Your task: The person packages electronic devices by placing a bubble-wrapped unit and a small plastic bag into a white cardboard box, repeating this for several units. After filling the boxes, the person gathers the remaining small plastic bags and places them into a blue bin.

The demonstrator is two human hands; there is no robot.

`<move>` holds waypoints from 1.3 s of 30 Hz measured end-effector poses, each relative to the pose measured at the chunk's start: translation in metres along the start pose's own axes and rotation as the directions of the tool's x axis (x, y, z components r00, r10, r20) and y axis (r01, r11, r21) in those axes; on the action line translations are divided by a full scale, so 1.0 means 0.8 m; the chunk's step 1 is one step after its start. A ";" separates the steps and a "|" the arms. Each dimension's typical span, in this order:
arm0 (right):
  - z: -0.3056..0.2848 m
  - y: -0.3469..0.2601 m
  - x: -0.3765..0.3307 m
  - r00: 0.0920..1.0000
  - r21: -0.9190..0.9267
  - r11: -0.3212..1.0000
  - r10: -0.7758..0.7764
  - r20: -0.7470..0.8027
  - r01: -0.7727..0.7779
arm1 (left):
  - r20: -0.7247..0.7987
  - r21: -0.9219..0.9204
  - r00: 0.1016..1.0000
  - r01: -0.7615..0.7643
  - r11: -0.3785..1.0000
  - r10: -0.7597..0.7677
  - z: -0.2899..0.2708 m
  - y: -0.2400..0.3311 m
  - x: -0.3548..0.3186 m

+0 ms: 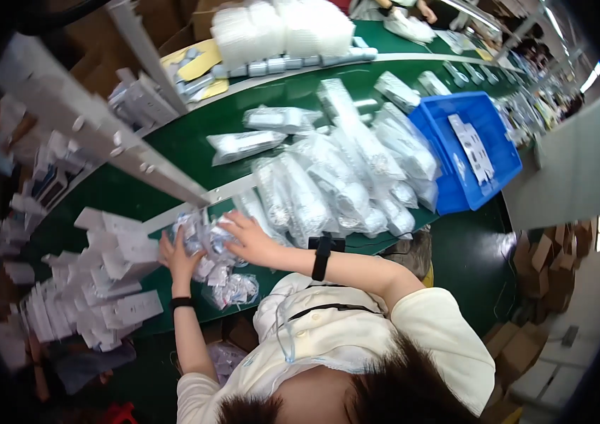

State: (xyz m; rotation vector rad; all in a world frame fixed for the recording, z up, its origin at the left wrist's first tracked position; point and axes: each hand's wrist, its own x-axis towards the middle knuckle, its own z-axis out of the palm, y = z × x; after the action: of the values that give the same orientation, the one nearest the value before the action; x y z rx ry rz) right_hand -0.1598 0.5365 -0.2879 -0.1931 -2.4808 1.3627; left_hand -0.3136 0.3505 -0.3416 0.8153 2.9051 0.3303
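My left hand [182,258] is at the left of a small heap of clear plastic bags with small parts inside [233,290]. Its fingers are apart and touch the bags. From the other side my right hand [252,242] reaches over the same heap, fingers spread on the bags. Neither hand visibly grips a bag, though some fingertips are hard to make out among the shiny plastic. Left of the heap stand many white folded boxes [120,247]. Close to my right hand lies a big pile of long grey-white items in clear bags [328,177].
A blue bin [432,120] holding a white cut-out piece stands right of the bagged pile. A metal post [113,134] rises at the left beside the green belt [236,106]. White foam-like sleeves [282,32] are stacked behind. Cardboard boxes [519,346] lie at the right. Other people work farther off.
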 end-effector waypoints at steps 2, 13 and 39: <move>-0.074 -0.017 -0.035 0.995 0.260 0.962 -0.097 0.023 0.088 | 0.014 -0.050 0.999 -0.048 0.998 0.049 -0.016 0.002 -0.002; -0.557 0.092 -0.261 0.703 -0.429 0.587 0.386 -0.598 -0.687 | -0.048 0.056 0.983 0.177 0.983 -0.175 -0.055 0.089 -0.045; -0.610 0.368 -0.297 0.652 -0.297 0.585 0.720 -0.239 -0.755 | 0.117 -0.138 0.993 0.031 0.990 -0.015 -0.012 0.366 -0.080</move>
State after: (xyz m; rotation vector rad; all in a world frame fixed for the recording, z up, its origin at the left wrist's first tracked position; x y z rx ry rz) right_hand 0.2160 1.0244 -0.3369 -1.5062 -2.6437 1.0238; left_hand -0.1140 0.5586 -0.2603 0.7525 2.7459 0.4622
